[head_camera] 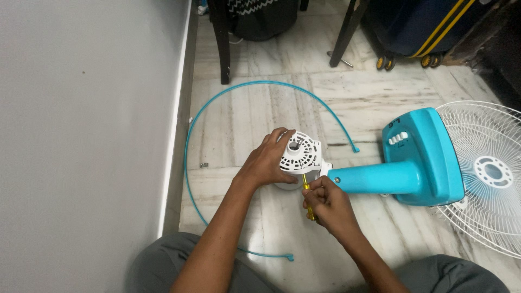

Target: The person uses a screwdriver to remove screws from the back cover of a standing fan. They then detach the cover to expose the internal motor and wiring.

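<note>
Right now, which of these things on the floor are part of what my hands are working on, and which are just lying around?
In hand:
- white motor housing, gripped by the left hand
- yellow-handled screwdriver, in the right hand
- turquoise fan stand and base, joined to the housing

Lying about:
- turquoise guard rim ring
- white wire fan guard
- dark chair legs
- wheeled suitcase

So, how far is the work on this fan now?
Done: the white grille and the blue rim ring lie loose on the floor. In hand: the left hand steadies the white motor housing, and the right hand works a yellow screwdriver at its edge. Left: the housing is still joined to the blue stand.
</note>
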